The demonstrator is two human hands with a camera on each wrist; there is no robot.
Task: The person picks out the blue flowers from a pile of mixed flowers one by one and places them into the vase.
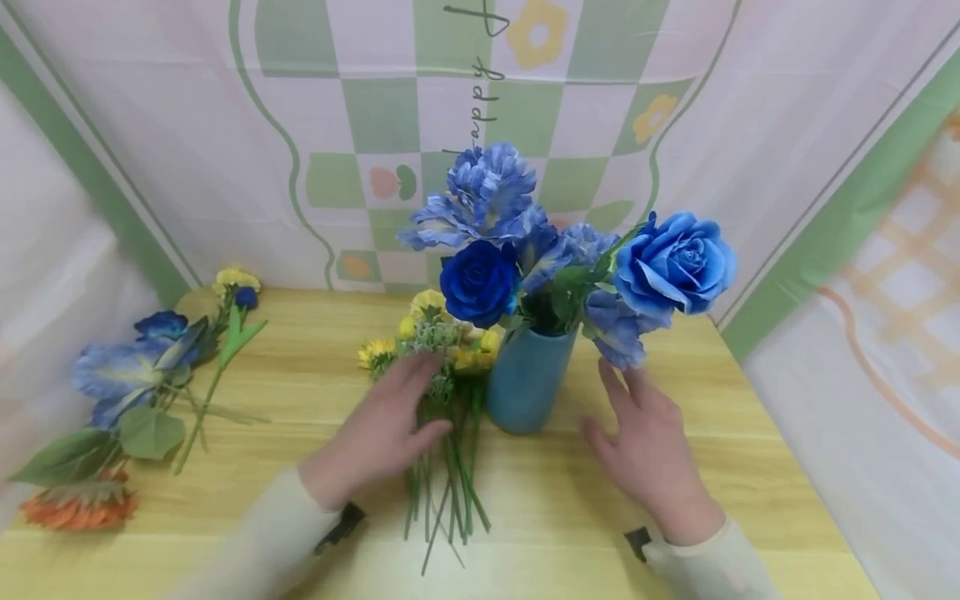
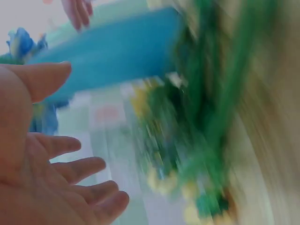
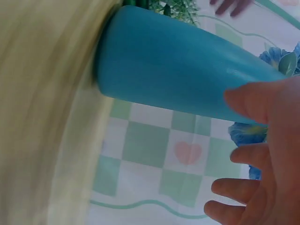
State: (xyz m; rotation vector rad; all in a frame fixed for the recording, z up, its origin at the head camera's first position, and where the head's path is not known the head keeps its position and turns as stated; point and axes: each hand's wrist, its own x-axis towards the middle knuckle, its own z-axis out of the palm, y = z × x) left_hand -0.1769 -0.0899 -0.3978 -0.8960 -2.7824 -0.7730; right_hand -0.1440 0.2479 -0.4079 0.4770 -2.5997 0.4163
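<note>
A blue vase (image 1: 529, 379) stands upright on the table, holding a dark blue rose (image 1: 480, 283), a lighter blue rose (image 1: 678, 262) and ruffled blue flowers (image 1: 491, 192). My left hand (image 1: 382, 421) hovers left of it, fingers spread, over a bunch of yellow flowers (image 1: 429, 304) whose green stems (image 1: 457, 483) point toward me. To the vase's right is my right hand (image 1: 648, 446), its fingers extended just under a drooping blue bloom (image 1: 618, 329); whether they touch, I cannot tell. In the right wrist view, the thumb appears close to the vase (image 3: 178, 63). Neither hand grips anything.
At the table's left lie blue flowers (image 1: 120, 375), an orange flower (image 1: 81, 502) and a yellow flower (image 1: 236, 279) with leaves and stems. Behind the wooden table (image 1: 300, 550) hangs a green-and-white checked cloth (image 1: 378, 117). More cloth borders both sides.
</note>
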